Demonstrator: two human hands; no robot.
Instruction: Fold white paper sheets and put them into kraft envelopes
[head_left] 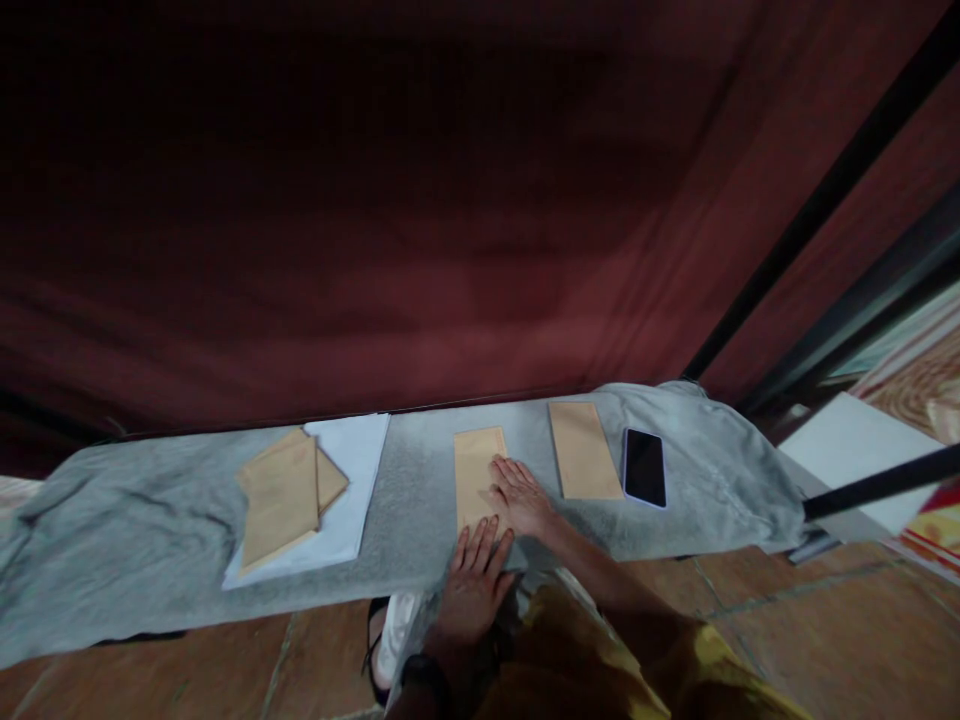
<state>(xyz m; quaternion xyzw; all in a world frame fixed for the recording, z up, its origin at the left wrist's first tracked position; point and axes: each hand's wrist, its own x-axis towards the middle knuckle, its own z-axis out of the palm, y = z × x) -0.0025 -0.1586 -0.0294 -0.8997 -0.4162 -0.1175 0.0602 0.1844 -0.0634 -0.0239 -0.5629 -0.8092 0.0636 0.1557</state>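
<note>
Grey cloth-covered bench (416, 490): open left hand (472, 588) and right hand (523, 498) rest on a rectangular tan paper envelope (472, 470), seemingly unfinished; overlapping envelopes (281, 500) lie left.

My one view looks from my head, forward and steeply down. It sits near my left grip (474, 585) and right grip (523, 497) at lower centre, yet takes in the surface (416, 490) across the lower frame, red backdrop (480, 290) filling the upper half, floor (217, 665) along the bottom.
</note>
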